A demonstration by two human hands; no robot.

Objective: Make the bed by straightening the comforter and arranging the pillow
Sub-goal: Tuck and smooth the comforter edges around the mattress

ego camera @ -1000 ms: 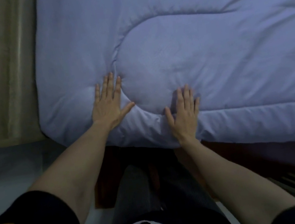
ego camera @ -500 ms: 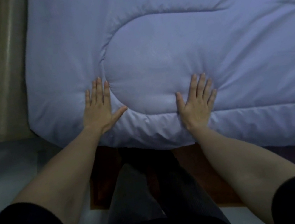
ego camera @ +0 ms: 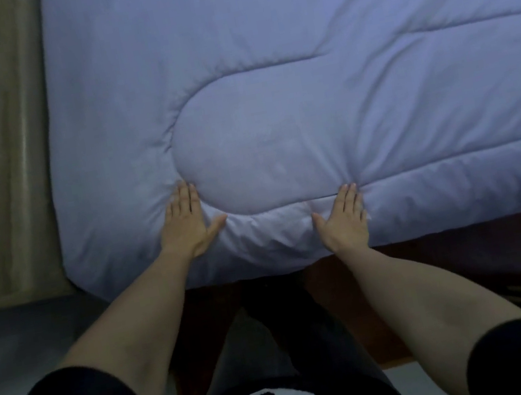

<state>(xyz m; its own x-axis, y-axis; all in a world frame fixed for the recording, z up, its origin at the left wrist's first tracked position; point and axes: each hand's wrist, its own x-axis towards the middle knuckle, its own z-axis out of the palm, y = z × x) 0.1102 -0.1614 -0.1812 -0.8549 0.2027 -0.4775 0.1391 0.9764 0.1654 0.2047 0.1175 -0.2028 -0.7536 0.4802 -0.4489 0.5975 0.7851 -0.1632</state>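
Both the left hand [ego camera: 187,224] and right hand [ego camera: 344,217] pressed flat, fingers straight and grasping nothing, smoothing the comforter [ego camera: 299,68]; sweeping outward toward its edges probably came next.

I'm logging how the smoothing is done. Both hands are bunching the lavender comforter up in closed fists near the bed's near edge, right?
Not quite. In the head view the left hand and right hand lie flat, fingers straight, pressing palm-down on the lavender comforter; neither is closed in a fist. The rest holds: both are near the bed's near edge.
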